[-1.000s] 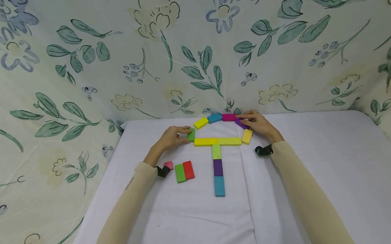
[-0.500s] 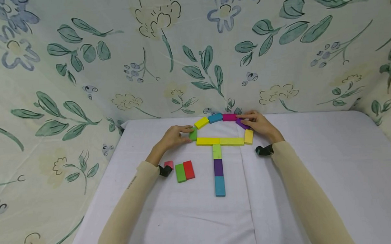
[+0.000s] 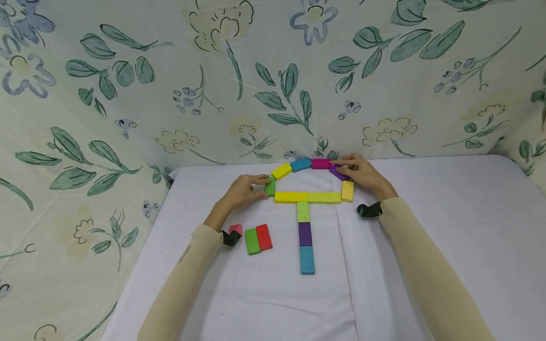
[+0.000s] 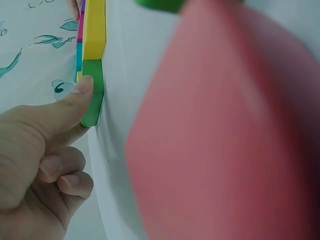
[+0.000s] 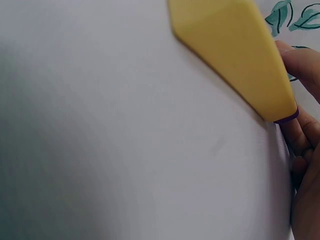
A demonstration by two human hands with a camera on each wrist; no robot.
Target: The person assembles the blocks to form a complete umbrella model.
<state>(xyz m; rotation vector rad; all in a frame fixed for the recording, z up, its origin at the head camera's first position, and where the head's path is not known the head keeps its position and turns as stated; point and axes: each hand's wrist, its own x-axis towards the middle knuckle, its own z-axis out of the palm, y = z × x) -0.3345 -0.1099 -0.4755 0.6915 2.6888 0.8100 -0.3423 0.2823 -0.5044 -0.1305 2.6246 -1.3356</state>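
My left hand (image 3: 243, 191) pinches a green block (image 3: 270, 186) between thumb and index finger, at the left end of a row of yellow bars (image 3: 290, 197). In the left wrist view the thumb presses the side of that green block (image 4: 92, 107). Over at the arc's right side, my right hand (image 3: 363, 175) pinches a purple block (image 3: 338, 173), its index fingertip near the magenta block (image 3: 320, 164). A yellow block (image 3: 282, 171) and a blue block (image 3: 301, 164) continue the arc. The light orange block (image 3: 347, 191) lies below the right hand; it partly hides the purple one in the right wrist view.
Below the bars runs a column of lime (image 3: 303, 211), purple (image 3: 304, 234) and blue (image 3: 307, 260) blocks. Another green block (image 3: 252, 241) and a red block (image 3: 264, 237) lie side by side at the left. A pink block (image 3: 236, 229) sits by the left wrist camera (image 3: 231, 238).
The left hand has shifted the green block slightly right, and the yellow bars have slid right with it, up close to the light orange block. The right hand has stayed nearly still.
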